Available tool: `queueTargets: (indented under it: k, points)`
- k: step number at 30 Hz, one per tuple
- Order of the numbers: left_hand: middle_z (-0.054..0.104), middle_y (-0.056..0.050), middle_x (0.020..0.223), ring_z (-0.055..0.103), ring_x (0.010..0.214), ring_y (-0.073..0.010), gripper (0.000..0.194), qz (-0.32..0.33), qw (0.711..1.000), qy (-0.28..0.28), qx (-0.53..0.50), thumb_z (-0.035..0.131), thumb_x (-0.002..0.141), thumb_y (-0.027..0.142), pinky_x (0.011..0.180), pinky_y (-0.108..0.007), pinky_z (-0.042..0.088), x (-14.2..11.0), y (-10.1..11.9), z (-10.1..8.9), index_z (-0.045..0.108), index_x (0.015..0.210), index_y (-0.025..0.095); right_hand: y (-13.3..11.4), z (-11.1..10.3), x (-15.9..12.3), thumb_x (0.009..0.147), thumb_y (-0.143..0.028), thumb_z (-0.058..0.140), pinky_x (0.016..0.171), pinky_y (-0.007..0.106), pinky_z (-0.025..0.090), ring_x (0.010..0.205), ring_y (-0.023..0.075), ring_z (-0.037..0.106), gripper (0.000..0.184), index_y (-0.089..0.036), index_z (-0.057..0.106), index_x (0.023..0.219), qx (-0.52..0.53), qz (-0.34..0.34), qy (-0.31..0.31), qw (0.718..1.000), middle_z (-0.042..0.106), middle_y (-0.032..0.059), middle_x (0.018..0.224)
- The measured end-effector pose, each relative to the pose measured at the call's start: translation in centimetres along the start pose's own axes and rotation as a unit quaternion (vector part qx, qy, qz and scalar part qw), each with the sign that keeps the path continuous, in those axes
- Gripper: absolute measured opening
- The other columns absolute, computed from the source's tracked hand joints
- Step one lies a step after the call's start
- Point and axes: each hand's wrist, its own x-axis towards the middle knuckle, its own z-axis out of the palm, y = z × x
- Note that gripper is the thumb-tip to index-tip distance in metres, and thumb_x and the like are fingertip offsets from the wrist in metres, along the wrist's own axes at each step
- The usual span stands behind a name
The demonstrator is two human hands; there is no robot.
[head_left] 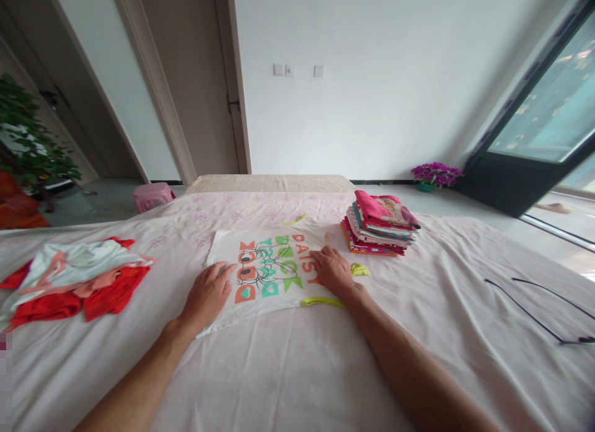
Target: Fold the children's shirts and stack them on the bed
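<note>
A white sleeveless top (274, 268) with yellow trim and coloured printed letters lies spread flat on the pale sheet, its neck end to the right. My left hand (210, 295) rests on the hem end, fingers stretched out over the cloth. Near the neck end, my right hand (332, 271) lies flat on the fabric with its fingers extended, covering part of the trim. Neither hand grips the cloth. Just beyond my right hand stands a stack of folded clothes (379, 224), a pink piece on top.
Rumpled red and white clothes (88, 277) lie on the left of the sheet (297, 376). A pair of glasses (534, 308) is at the right. Beyond the sheet are a pink stool (153, 196), purple flowers in a pot (434, 175) and a leafy plant (32, 134).
</note>
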Motion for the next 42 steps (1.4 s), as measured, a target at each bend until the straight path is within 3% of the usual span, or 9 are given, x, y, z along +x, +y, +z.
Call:
queueTargets:
  k: [5, 14, 21, 28, 33, 42]
  points:
    - [0.056, -0.011, 0.137, 0.053, 0.126, -0.0230, 0.047, -0.009, 1.000, -0.013, 0.025, 0.038, 0.093, 0.017, 0.109, -0.040, 0.041, -0.1, 0.1, 0.1, 0.056, 0.136, 0.020, 0.2, 0.0, 0.0, 0.102, -0.032, 0.037, 0.081, 0.030, 0.039, 0.101, 0.0222, 0.055, 0.033, -0.027, 0.064, 0.120, -0.037, 0.018, 0.001, 0.999, 0.062, 0.0084, 0.109]
    - [0.044, -0.013, 0.153, 0.040, 0.140, -0.0312, 0.050, -0.104, 0.989, -0.055, 0.092, 0.036, 0.099, 0.037, 0.112, -0.049, 0.033, -0.3, -0.4, 0.3, 0.049, 0.145, 0.022, 2.2, -0.4, 0.1, 0.101, -0.026, 0.037, 0.083, 0.029, 0.039, 0.102, 0.0215, 0.060, 0.032, -0.024, 0.067, 0.114, -0.057, 0.070, -0.007, 0.996, 0.065, 0.0086, 0.108]
    - [0.038, -0.014, 0.157, 0.037, 0.142, -0.0331, 0.056, -0.131, 0.982, -0.076, 0.109, 0.033, 0.099, 0.045, 0.112, -0.051, 0.030, -0.4, -1.3, 0.4, 0.044, 0.149, 0.022, 3.2, -0.1, 0.1, 0.100, -0.028, 0.038, 0.084, 0.028, 0.042, 0.107, 0.0206, 0.062, 0.039, -0.028, 0.063, 0.129, 0.017, 0.088, 0.007, 0.996, 0.067, 0.0064, 0.118]
    - [0.040, -0.017, 0.155, 0.035, 0.143, -0.0326, 0.061, -0.184, 0.972, -0.084, 0.118, 0.027, 0.098, 0.050, 0.111, -0.052, 0.029, 0.0, -3.5, 0.7, 0.040, 0.151, 0.022, 4.2, 0.1, 0.3, 0.099, -0.031, 0.040, 0.090, 0.026, 0.044, 0.113, 0.0204, 0.061, 0.039, -0.028, 0.066, 0.127, 0.097, 0.114, 0.010, 0.989, 0.067, 0.0030, 0.127]
    - [0.040, -0.016, 0.154, 0.034, 0.143, -0.0324, 0.062, -0.204, 0.967, -0.102, 0.118, 0.026, 0.098, 0.051, 0.111, -0.053, 0.028, 1.6, -4.9, 1.1, 0.038, 0.152, 0.024, 4.6, 0.3, 0.5, 0.099, -0.032, 0.039, 0.093, 0.028, 0.044, 0.115, 0.0205, 0.061, 0.039, -0.027, 0.066, 0.126, 0.110, 0.111, 0.012, 0.988, 0.067, 0.0030, 0.127]
    - [0.038, -0.016, 0.155, 0.034, 0.141, -0.0366, 0.065, -0.292, 0.947, -0.109, 0.072, 0.020, 0.097, 0.055, 0.108, -0.058, 0.029, 7.2, -7.7, 2.6, 0.042, 0.149, 0.023, 4.5, 0.5, 0.6, 0.098, -0.030, 0.040, 0.092, 0.029, 0.044, 0.114, 0.0214, 0.061, 0.038, -0.027, 0.065, 0.126, 0.111, 0.108, 0.022, 0.988, 0.067, 0.0058, 0.126]
